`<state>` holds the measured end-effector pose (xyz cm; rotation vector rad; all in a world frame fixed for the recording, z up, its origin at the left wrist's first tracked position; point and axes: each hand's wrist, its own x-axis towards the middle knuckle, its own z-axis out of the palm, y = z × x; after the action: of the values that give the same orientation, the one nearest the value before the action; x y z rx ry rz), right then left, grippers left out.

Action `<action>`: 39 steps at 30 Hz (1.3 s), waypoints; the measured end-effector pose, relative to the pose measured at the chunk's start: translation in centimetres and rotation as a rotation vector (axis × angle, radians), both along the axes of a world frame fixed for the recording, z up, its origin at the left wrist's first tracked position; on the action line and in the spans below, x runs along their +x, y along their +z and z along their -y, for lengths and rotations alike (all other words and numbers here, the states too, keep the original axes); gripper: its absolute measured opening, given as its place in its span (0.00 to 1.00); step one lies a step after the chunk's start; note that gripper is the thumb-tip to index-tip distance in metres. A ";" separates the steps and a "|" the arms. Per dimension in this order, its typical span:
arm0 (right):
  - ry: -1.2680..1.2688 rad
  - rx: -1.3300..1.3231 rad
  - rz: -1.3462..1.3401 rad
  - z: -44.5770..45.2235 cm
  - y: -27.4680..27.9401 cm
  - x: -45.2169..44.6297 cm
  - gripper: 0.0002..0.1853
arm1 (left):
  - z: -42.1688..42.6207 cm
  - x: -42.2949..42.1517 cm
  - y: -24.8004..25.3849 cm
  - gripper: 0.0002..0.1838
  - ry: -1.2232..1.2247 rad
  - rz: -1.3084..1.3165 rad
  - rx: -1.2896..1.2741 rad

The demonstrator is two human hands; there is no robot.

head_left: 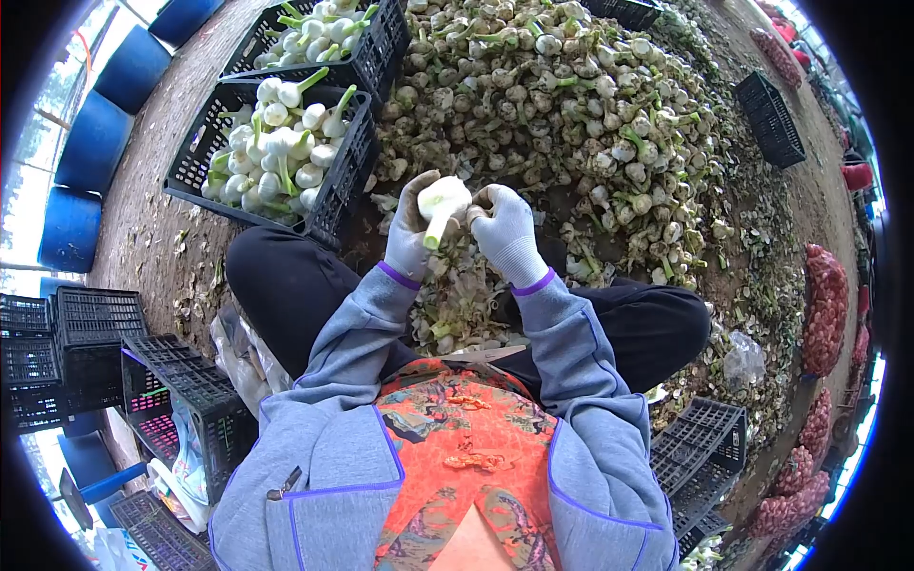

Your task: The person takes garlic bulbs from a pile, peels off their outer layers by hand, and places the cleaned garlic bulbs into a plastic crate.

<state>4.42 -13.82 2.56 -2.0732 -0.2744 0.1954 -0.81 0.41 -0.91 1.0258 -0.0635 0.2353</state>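
Note:
My left hand (410, 234), in a white glove with soiled fingers, is closed around a white garlic bulb (445, 199), whose cut green stem points down toward me. Just right of the bulb, my right hand (506, 231) wears a similar glove, its fingers curled in and the thumb pressed against them at the bulb's side. Whatever those fingers pinch, if anything, is hidden. Beyond both hands spreads a large heap of untrimmed garlic (533, 105) with dirty skins. Peeled-off skins (466, 305) lie on the ground between my legs.
Left of my knee stands a black crate (345, 181) of clean garlic bulbs, with another filled crate (386, 48) behind it. Black crates (190, 390) stand at lower left, and one (700, 452) at lower right. Red net sacks (824, 309) line the right side. Blue barrels (95, 143) stand far left.

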 end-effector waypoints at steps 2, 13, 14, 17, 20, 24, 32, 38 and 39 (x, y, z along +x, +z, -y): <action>-0.019 -0.073 0.117 0.1 -0.5 0.1 0.10 | -0.1 0.0 0.4 0.42 -0.045 -0.002 -0.062; 0.035 0.466 -0.150 1.9 1.1 1.4 0.19 | -1.4 0.2 0.9 0.43 -0.145 0.050 0.050; 0.031 0.466 -0.151 1.8 1.7 1.3 0.19 | -1.3 0.1 0.9 0.43 -0.149 0.048 0.051; 0.294 0.215 0.174 1.4 3.4 0.7 0.12 | -1.1 0.0 0.8 0.49 -0.145 -0.012 0.198; 0.354 0.110 0.127 1.4 3.4 0.5 0.09 | -1.5 0.0 0.3 0.52 0.050 0.065 0.410; 0.368 0.011 0.182 1.4 3.7 0.1 0.09 | -1.5 -0.2 0.7 0.51 0.081 0.076 0.434; 0.438 -0.256 0.369 1.5 3.9 0.0 0.08 | -1.4 -0.2 1.1 0.51 0.116 0.158 0.842; 0.329 -0.067 0.344 1.3 2.7 0.1 0.05 | -0.6 -0.2 0.9 0.46 0.064 0.117 0.477; 0.291 -0.024 0.305 1.2 2.6 0.2 0.05 | -0.5 -0.1 1.0 0.43 0.074 0.116 0.390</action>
<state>4.58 -15.01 5.14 -2.0768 -0.7645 0.0553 -0.94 0.90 0.09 1.4037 -0.1819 0.3589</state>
